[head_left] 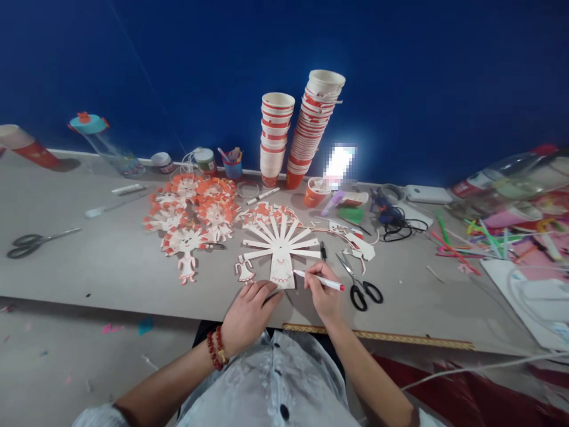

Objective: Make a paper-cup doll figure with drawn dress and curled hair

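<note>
A white paper cutout lies flat in front of me, strips fanning out from its top and red lines drawn on its dress-like body. My right hand grips a white marker with a red end, its tip at the cutout's right edge. Beside the lower left corner, my left hand rests with fingers stretched out; whether the fingertips touch the paper is hard to see. A small dress-shaped cutout with red outlines lies left of the body. Black-handled scissors lie open right of my right hand.
Several finished-looking orange-and-white paper figures lie to the left. Two tall stacks of paper cups, one straight and one leaning, stand against the blue wall. More scissors lie far left. Straws and plastic bottles crowd the right.
</note>
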`<state>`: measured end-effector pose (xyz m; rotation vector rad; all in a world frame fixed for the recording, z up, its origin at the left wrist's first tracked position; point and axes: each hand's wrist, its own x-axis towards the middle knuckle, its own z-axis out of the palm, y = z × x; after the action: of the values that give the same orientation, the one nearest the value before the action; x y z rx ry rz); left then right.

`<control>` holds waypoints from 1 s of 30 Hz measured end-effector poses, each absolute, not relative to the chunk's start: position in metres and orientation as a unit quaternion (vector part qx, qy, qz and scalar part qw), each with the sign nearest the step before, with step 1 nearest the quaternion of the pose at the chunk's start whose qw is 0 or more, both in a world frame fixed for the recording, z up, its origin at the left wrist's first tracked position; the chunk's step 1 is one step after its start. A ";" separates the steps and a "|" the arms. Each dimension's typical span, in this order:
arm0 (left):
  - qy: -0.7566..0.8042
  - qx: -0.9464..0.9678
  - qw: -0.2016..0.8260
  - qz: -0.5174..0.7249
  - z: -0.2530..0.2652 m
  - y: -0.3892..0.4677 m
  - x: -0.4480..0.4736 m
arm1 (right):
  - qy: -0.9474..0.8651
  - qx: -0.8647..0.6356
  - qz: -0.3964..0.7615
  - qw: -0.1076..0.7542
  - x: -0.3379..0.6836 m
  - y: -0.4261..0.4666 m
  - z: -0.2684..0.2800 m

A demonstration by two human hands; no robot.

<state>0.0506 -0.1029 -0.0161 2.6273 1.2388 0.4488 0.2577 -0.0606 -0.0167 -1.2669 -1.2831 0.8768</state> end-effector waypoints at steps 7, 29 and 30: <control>0.399 0.847 0.170 0.307 -0.020 -0.111 0.039 | -0.518 -0.503 0.415 0.553 0.258 -0.089 -0.004; 0.412 0.826 0.330 0.196 -0.017 -0.132 0.062 | -0.571 -0.461 0.554 0.394 0.247 -0.140 0.000; 0.413 0.824 0.334 0.197 -0.017 -0.132 0.062 | -0.573 -0.460 0.554 0.391 0.247 -0.141 -0.001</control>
<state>0.0619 -0.1321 -0.0173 2.1513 1.0777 0.5131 0.2471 -0.1411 -0.0008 -1.1694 -1.4544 1.4073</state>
